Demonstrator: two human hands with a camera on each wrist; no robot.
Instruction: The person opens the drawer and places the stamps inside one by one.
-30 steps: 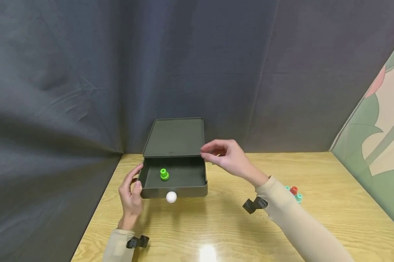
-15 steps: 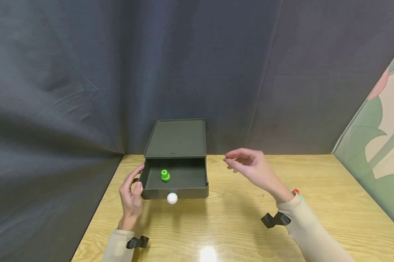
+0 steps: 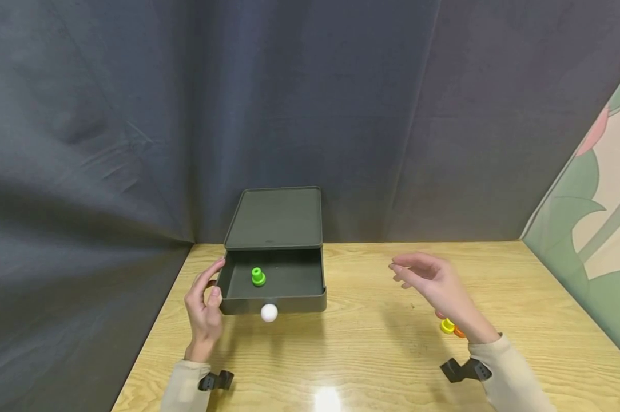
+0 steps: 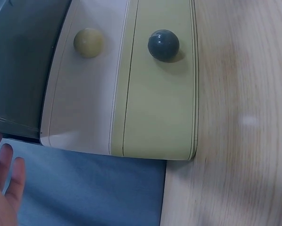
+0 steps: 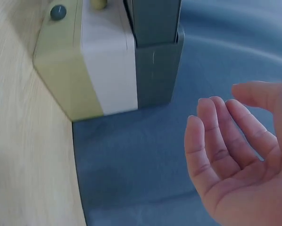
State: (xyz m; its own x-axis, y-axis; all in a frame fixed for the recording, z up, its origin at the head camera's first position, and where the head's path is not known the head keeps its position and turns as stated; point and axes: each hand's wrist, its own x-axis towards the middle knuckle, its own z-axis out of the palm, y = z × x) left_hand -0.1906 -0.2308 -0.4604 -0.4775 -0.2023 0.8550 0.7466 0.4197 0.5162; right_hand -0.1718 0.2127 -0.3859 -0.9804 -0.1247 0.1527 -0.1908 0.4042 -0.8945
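A dark green drawer (image 3: 299,304) with a white knob (image 3: 269,313) is pulled out from the top of a small chest (image 3: 276,217). Inside it, left of centre, stands a bright green stepped peg-like piece (image 3: 258,278). My left hand (image 3: 205,315) rests against the drawer's left side, thumb by the front corner; its fingers (image 4: 14,181) look fairly straight in the left wrist view. My right hand (image 3: 438,286) is raised right of the chest, fingers loosely bent and holding nothing, as the right wrist view confirms with its bare palm (image 5: 244,183).
Below the pulled-out drawer are a white drawer (image 4: 79,108) and a pale green one (image 4: 160,117), both pushed in. Yellow (image 3: 447,326) and orange (image 3: 460,332) pieces lie on the wooden table (image 3: 361,355), partly behind my right forearm. Grey cloth (image 3: 299,103) hangs behind.
My right hand has moved from beside the chest's right edge to the right and nearer to me, showing yellow and orange pieces. My left hand and the green piece stay put.
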